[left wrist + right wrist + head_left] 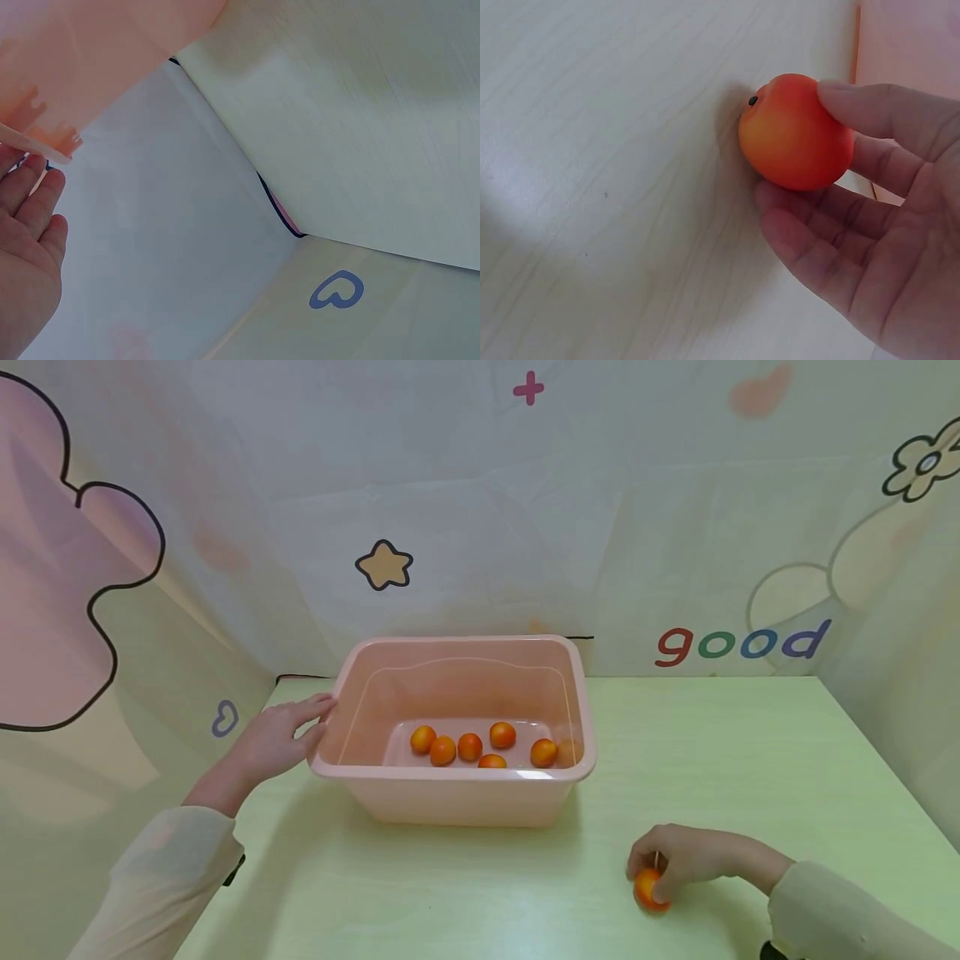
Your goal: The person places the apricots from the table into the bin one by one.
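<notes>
Your right hand (693,858) curls its grip around an orange fruit (795,131) resting on the table (750,760) near its front edge, right of the pink tub (450,793). Your left hand (281,739) lies with fingers straight against the tub's left rim. Six more orange fruits (470,747) sit inside the tub, mid-table.

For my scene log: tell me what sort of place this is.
Probably a staged tabletop booth: pale green wooden table, cartoon-printed fabric backdrop reading "good", and a pink plastic tub holding small orange fruits.
</notes>
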A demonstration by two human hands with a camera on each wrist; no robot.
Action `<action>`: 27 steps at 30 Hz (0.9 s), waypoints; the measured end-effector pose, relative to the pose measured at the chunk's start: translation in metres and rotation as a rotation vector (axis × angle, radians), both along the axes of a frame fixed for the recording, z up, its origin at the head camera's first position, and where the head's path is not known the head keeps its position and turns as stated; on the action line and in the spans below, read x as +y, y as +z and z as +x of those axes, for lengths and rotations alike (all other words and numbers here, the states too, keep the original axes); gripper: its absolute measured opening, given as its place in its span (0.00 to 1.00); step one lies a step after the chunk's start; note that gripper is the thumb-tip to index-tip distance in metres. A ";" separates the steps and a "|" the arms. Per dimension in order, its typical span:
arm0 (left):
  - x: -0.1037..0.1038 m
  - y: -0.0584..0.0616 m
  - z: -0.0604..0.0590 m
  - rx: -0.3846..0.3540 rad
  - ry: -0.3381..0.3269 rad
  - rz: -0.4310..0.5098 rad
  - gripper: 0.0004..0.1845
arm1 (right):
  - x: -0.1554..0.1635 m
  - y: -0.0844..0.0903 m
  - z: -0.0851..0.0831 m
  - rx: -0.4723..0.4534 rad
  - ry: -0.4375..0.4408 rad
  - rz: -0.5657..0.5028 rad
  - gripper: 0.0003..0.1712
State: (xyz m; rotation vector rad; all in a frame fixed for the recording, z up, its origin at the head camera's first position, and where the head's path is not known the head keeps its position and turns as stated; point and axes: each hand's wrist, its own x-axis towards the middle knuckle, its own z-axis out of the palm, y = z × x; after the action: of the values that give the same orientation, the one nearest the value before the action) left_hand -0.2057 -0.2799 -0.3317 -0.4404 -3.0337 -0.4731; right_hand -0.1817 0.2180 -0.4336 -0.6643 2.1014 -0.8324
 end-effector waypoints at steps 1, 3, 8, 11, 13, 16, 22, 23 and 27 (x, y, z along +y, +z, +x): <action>0.000 0.000 0.000 -0.002 0.002 0.002 0.25 | 0.000 0.001 0.000 0.009 0.008 0.002 0.12; 0.000 0.000 0.000 -0.003 0.003 0.004 0.25 | 0.001 0.002 -0.002 0.030 0.025 0.006 0.12; 0.000 -0.001 0.000 -0.001 0.002 0.004 0.25 | 0.002 0.008 -0.007 0.086 0.051 0.010 0.11; -0.001 -0.002 -0.001 0.012 -0.005 -0.007 0.25 | 0.002 0.012 -0.010 0.105 0.057 0.010 0.10; -0.001 -0.002 -0.001 0.017 -0.007 -0.005 0.25 | 0.002 0.015 -0.012 0.101 0.050 0.018 0.10; -0.002 -0.003 -0.001 0.016 -0.006 0.002 0.25 | 0.001 0.022 -0.014 0.101 0.034 0.035 0.11; -0.001 -0.002 -0.001 0.017 -0.005 -0.001 0.24 | -0.002 0.040 -0.023 0.104 0.006 0.047 0.13; -0.001 -0.002 0.000 0.014 -0.002 0.000 0.25 | -0.002 0.043 -0.024 0.112 0.007 0.048 0.13; -0.001 -0.001 0.000 0.004 0.007 0.002 0.25 | -0.001 0.054 -0.030 0.148 0.012 0.041 0.14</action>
State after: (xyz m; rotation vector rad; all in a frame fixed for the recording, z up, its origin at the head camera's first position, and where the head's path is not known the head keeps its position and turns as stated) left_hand -0.2057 -0.2809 -0.3328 -0.4292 -3.0299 -0.4740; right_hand -0.2121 0.2165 -0.3797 -0.7354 2.2389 -0.7513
